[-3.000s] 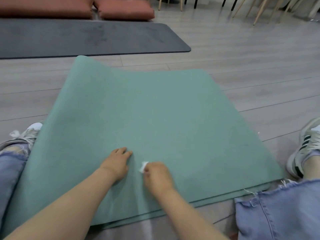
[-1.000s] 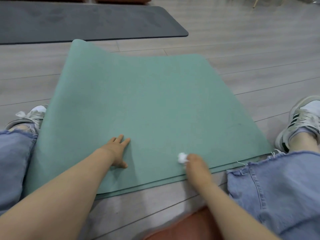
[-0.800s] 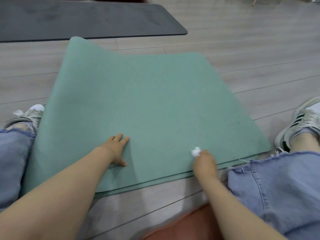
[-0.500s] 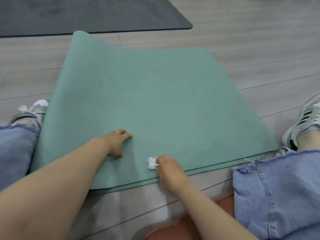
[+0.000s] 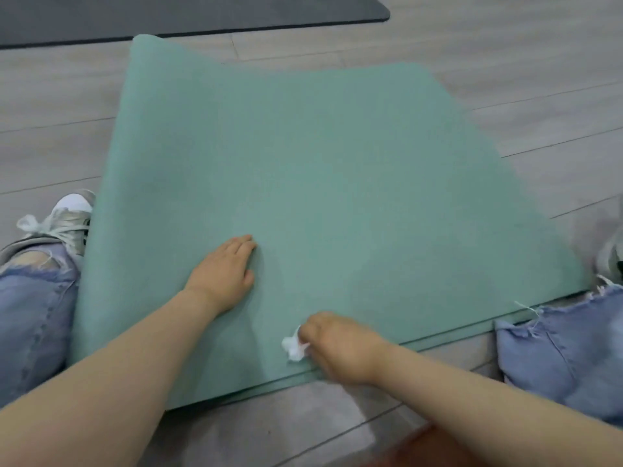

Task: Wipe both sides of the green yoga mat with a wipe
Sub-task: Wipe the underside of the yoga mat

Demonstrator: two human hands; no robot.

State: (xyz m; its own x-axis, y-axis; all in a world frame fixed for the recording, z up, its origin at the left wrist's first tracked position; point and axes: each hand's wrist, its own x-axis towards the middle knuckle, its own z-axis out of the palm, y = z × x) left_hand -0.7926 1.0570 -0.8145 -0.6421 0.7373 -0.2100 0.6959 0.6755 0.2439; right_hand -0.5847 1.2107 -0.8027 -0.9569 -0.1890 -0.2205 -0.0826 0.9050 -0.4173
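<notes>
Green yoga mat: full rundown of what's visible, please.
The green yoga mat is a matte teal sheet, foam-like, lying on grey plank flooring between the person's legs. It looks folded over: two layered edges show along the near side. The far-left corner curls up. The left hand presses flat on it; the right hand holds a crumpled white wipe against it near the front edge.

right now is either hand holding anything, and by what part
The right hand pinches a crumpled white wipe, bunched at its fingers. The left hand holds nothing; it rests flat on the green yoga mat.
</notes>
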